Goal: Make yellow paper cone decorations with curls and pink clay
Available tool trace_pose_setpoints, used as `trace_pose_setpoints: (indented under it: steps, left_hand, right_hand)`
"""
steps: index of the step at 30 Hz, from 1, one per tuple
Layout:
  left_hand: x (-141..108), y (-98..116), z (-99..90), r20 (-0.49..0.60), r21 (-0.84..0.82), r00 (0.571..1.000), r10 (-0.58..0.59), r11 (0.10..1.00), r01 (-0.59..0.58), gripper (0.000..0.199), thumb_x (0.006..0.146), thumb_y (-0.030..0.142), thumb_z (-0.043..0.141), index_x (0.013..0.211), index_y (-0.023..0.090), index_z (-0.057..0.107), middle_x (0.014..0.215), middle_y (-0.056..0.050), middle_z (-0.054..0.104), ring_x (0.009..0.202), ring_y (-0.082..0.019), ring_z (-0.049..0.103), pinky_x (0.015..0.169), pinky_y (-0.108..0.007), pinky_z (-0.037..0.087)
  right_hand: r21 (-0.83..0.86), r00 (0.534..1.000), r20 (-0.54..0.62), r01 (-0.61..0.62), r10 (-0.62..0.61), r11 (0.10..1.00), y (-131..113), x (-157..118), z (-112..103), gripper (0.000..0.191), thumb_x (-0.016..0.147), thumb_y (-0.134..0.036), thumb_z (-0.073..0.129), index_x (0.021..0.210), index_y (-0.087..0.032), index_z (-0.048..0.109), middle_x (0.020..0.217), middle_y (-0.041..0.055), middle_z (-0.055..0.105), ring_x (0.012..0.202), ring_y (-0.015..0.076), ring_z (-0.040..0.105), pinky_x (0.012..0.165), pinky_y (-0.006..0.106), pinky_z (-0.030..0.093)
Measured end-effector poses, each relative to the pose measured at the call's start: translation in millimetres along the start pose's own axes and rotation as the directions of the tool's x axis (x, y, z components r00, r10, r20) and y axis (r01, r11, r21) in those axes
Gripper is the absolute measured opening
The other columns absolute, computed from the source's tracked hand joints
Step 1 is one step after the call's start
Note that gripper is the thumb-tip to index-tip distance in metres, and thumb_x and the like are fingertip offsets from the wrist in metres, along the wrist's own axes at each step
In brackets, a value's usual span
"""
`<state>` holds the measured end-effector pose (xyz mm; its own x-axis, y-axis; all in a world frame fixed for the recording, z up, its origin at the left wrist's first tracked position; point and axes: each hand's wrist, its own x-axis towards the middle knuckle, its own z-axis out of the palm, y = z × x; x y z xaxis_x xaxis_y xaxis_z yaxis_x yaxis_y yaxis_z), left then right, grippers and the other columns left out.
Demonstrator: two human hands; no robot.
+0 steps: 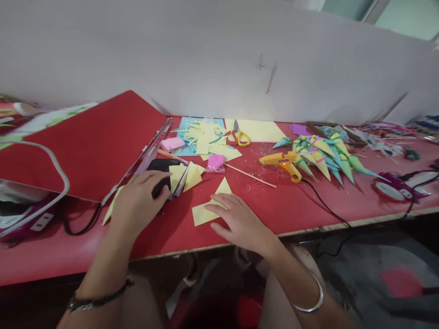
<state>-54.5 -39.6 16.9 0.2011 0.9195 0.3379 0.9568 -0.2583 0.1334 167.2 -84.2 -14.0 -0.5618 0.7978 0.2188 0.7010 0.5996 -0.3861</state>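
Observation:
My left hand (139, 198) is curled around a small black rounded object (161, 186), whose kind I cannot make out. Beside its fingertips lie small yellow paper pieces (193, 177) and a pen (181, 179). A dark flat item (164, 163) sits just behind that hand. My right hand (236, 218) rests with fingers spread on yellow paper (205, 214), which has one triangular point (223, 186) aimed away from me. The fingers partly cover the paper, so I cannot tell whether it is one piece or two.
A yellow glue gun (283, 162) with a black cord lies at right, against a pile of paper cones (325, 155). Scissors (240, 136), paper strips (206, 135), a pink packet (215, 162) and a thin stick (252, 175) lie behind. A red board (92, 141) leans at left.

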Motion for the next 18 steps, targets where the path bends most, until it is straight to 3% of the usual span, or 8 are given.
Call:
trace_pose_setpoints:
  steps: [2,5,9,14,18]
  left_hand:
    - [4.1,-2.8,-0.2,0.030,0.132,0.984,-0.174,0.977,0.169,0.044,0.081,0.030,0.039,0.118,0.009,0.047,0.117,-0.017,0.053,0.106,-0.033,0.049,0.089,-0.044,0.038]
    - [8.7,-3.6,0.2,0.116,0.208,0.946,-0.303,0.939,0.275,0.053,0.079,0.038,0.041,0.122,0.007,0.041,0.120,-0.021,0.049,0.105,-0.037,0.049,0.085,-0.046,0.039]
    - [14.1,-0.5,3.0,0.123,0.248,0.942,-0.311,0.929,0.275,0.062,0.077,0.050,0.038,0.120,0.006,0.041,0.110,-0.023,0.055,0.101,-0.039,0.051,0.080,-0.046,0.040]
    - [18.0,3.4,11.2,0.011,0.367,0.953,-0.302,0.888,0.277,0.060,0.074,0.049,0.039,0.116,0.008,0.048,0.098,-0.021,0.059,0.094,-0.034,0.055,0.092,-0.048,0.027]
    - [22.7,4.4,14.9,-0.029,0.367,0.950,-0.310,0.881,0.299,0.057,0.074,0.049,0.039,0.114,0.010,0.050,0.099,-0.023,0.058,0.094,-0.035,0.054,0.086,-0.047,0.030]
  right_hand:
    - [-0.004,1.000,-0.007,-0.003,0.003,1.000,0.7,0.2,-0.1,0.037,0.083,-0.029,0.045,0.119,-0.020,0.048,0.128,0.0087,0.046,0.120,0.0201,0.036,0.101,0.037,0.028]
    - [-0.002,1.000,-0.022,0.003,-0.004,1.000,1.1,0.6,-0.7,0.036,0.083,-0.029,0.046,0.118,-0.020,0.048,0.128,0.0078,0.046,0.119,0.0202,0.037,0.101,0.036,0.029]
    - [0.001,0.999,-0.039,0.009,-0.009,1.000,1.1,1.6,0.5,0.036,0.083,-0.029,0.045,0.118,-0.020,0.048,0.127,0.0070,0.047,0.118,0.0197,0.038,0.101,0.035,0.029]
    - [-0.007,0.998,-0.057,0.004,-0.005,1.000,0.9,3.3,2.8,0.036,0.082,-0.028,0.046,0.117,-0.020,0.049,0.126,0.0070,0.048,0.117,0.0202,0.039,0.100,0.036,0.030]
    - [0.001,0.998,-0.065,0.016,-0.016,1.000,0.6,3.5,2.7,0.036,0.082,-0.027,0.047,0.117,-0.020,0.049,0.125,0.0069,0.048,0.116,0.0199,0.039,0.099,0.036,0.030]
